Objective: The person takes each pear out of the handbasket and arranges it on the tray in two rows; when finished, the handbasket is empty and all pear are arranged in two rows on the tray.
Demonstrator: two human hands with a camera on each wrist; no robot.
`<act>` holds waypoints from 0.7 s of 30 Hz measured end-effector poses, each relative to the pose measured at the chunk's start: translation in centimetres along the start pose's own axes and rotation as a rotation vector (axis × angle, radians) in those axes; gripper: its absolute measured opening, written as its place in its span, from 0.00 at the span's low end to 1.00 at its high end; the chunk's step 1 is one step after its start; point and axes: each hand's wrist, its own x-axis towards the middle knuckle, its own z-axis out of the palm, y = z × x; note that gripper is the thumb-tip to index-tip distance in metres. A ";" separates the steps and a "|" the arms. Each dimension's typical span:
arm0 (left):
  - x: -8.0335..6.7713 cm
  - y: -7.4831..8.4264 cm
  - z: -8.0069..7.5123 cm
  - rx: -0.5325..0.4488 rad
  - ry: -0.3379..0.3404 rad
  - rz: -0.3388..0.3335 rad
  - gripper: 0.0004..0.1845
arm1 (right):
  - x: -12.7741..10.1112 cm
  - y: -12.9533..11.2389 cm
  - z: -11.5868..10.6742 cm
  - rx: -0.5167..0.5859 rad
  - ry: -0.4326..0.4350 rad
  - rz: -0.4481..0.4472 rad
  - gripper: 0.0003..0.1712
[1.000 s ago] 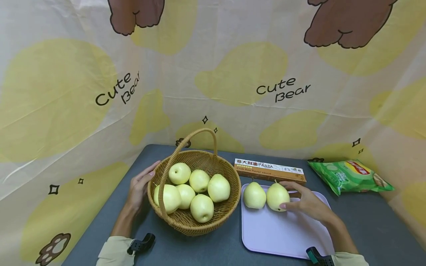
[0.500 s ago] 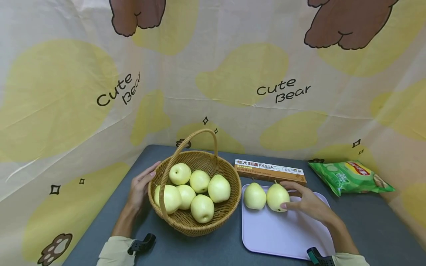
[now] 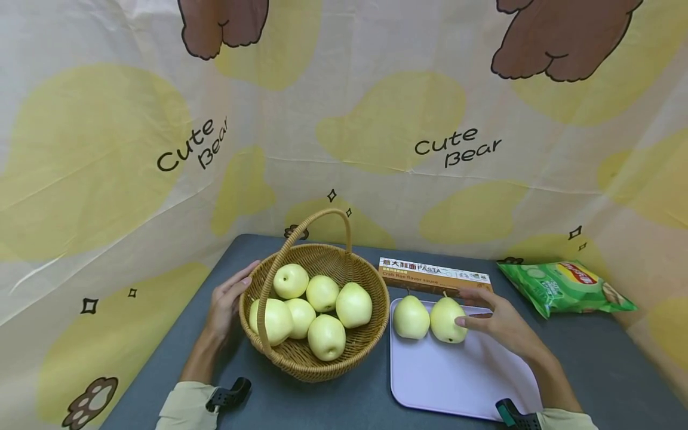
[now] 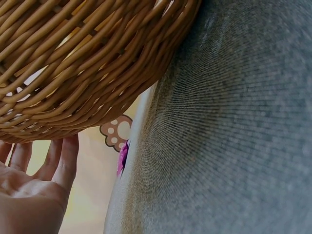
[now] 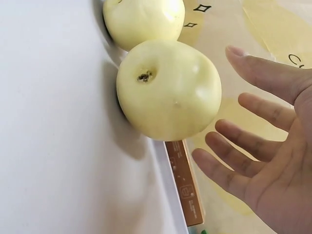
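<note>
Two pale yellow-green pears stand side by side on a lilac tray (image 3: pixel 462 382). Close to the right-hand pear (image 3: pixel 448 321), my right hand (image 3: pixel 502 325) is spread; the right wrist view shows a gap between its fingers and that pear (image 5: pixel 168 92). The other pear (image 3: pixel 411 317) is just left of it. My left hand (image 3: pixel 223 304) rests with extended fingers against the left side of a wicker basket (image 3: pixel 301 361), which has a tall handle and several pears (image 3: pixel 326 337) inside. In the left wrist view the fingertips of my left hand (image 4: pixel 41 185) reach behind the basket's wall (image 4: pixel 87 63).
A pasta box (image 3: pixel 435 276) lies behind the tray. Right of it, a green chip bag (image 3: pixel 570 286) lies on the dark grey table (image 3: pixel 602 352). A printed cloth (image 3: pixel 376 119) with yellow patches rises behind the table.
My right hand has let go of the right-hand pear, its fingers spreading and drawing slightly to the right. The left hand and basket have stayed put.
</note>
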 end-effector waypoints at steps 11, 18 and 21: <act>-0.2 0.2 0.0 0.020 0.001 -0.013 0.26 | 0.2 -1.9 0.5 0.039 0.043 -0.119 0.38; -0.3 0.3 0.0 0.020 0.006 -0.004 0.26 | 0.8 -3.4 1.6 0.026 0.065 -0.186 0.34; -0.2 0.3 0.0 0.021 0.004 -0.013 0.26 | 1.1 -4.1 2.3 0.043 0.061 -0.205 0.32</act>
